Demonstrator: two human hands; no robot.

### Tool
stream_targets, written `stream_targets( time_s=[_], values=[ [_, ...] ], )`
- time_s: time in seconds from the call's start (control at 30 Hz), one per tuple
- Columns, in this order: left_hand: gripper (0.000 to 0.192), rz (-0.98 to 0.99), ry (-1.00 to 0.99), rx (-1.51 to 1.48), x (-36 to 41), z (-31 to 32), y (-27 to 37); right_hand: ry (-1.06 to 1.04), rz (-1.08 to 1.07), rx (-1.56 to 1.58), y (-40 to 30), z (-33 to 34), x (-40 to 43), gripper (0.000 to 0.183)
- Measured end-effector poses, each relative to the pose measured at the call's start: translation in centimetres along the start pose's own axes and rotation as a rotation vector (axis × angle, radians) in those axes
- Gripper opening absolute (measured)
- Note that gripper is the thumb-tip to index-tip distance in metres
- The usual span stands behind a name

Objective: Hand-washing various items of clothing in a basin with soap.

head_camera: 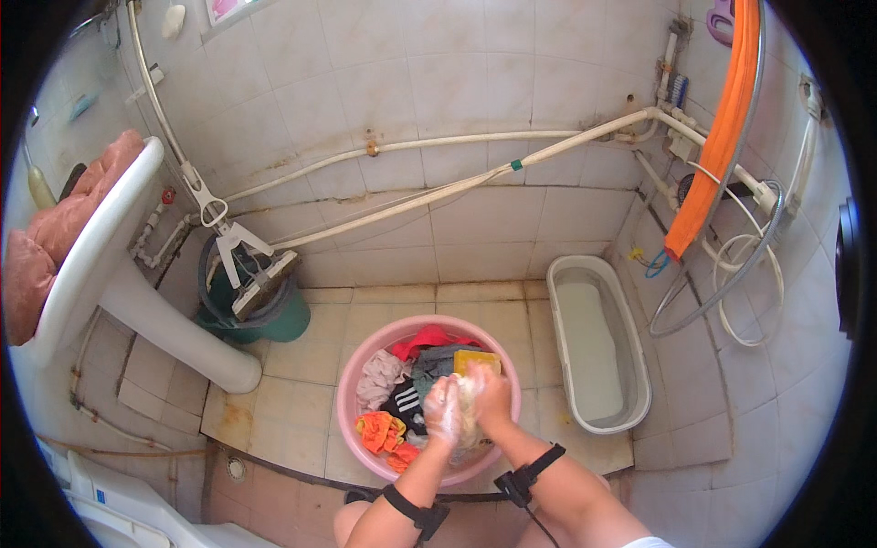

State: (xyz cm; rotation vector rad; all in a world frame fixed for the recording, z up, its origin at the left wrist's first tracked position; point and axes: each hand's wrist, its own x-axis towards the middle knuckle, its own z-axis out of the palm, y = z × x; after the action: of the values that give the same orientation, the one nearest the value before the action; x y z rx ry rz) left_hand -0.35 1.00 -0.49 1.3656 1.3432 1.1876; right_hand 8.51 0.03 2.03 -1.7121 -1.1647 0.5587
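Observation:
A round pink plastic basin (347, 411) stands on the tiled floor, full of clothes. Over its right side, my left hand (442, 411) and my right hand (488, 396) are close together, both soapy, closed on a pale wet cloth (468, 411) between them. A yellow washboard or tray (477, 359) shows just beyond my fingers. Round the hands lie a grey garment (433, 363), a red cloth (431, 337), a pale pink cloth (381, 378), a black garment with white stripes (404, 404) and an orange cloth (378, 433).
At the right stands an oblong white tub (558, 346) holding cloudy water. A green bucket (291, 320) with a mop (260, 284) is at the left, beside the washbasin pedestal (185, 335). A raised floor edge runs below the basin; a hose (736, 288) hangs at the right wall.

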Motion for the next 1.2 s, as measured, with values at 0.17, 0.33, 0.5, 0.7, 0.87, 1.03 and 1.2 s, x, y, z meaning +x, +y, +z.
stream_targets(
  time_s=[0.17,0.33,0.5,0.7,0.87,1.03,1.2],
  values=[
    [0.025,0.216,0.067,0.126,1.9,-2.7,-3.9,0.0,-0.349,0.007,-2.1,1.1,-3.1,0.019],
    [0.027,-0.055,0.079,-0.146,-0.7,0.3,0.3,0.095,-0.082,-0.08,-0.7,0.4,-0.1,0.028],
    [0.028,-0.064,0.199,-0.371,-0.9,0.4,1.0,0.001,0.02,0.349,1.2,2.8,-1.2,0.024],
    [0.021,-0.06,0.154,-0.536,0.3,-1.5,-0.1,-0.163,0.412,1.141,-3.0,2.6,-2.1,0.036],
    [0.041,0.068,0.157,-0.158,0.7,-1.7,-0.3,-0.268,0.241,1.042,-2.5,3.3,-3.0,0.023],
    [0.038,-0.071,-0.078,-0.546,-1.1,-0.5,3.4,-0.122,0.312,0.935,-2.1,2.3,-1.7,0.023],
    [0.039,-0.107,-0.092,-0.528,-1.4,-1.2,0.9,-0.066,0.244,0.76,-1.3,3.2,-2.0,0.038]
  ],
)
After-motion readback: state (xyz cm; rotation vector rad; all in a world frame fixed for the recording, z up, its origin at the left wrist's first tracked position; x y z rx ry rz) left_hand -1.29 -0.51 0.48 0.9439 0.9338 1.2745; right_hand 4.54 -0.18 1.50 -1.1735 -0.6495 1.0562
